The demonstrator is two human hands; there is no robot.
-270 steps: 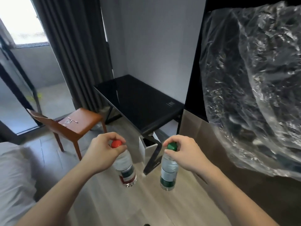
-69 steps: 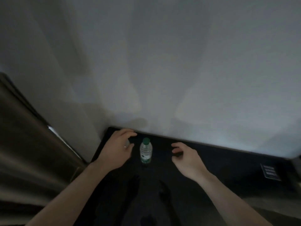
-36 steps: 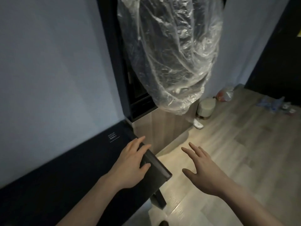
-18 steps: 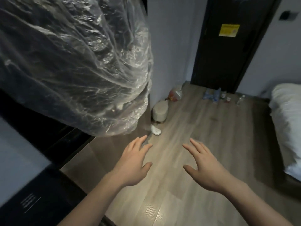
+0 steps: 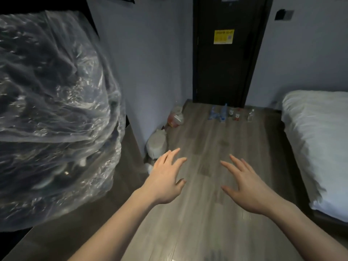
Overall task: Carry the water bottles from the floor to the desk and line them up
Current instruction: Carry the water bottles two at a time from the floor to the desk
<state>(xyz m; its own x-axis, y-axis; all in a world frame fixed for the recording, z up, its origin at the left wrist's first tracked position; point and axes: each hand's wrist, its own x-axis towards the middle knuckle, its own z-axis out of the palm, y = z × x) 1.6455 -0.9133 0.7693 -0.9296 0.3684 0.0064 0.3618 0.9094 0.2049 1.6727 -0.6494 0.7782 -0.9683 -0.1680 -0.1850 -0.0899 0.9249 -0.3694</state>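
Both hands, the left hand [image 5: 163, 182] and the right hand [image 5: 246, 187], are now empty and spread; the view has turned from the desk toward the remaining water bottles [image 5: 224, 113] on the floor by the door [image 5: 227, 59], so another trip begins.

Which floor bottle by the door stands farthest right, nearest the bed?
The clear bottle with the white cap, standing apart at the row's right end; the bluish bottles cluster at the left.

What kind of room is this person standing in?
Probably a hotel or rental bedroom: a white bed on the right, a dark door bearing a yellow notice, and bottles standing on the wood floor.
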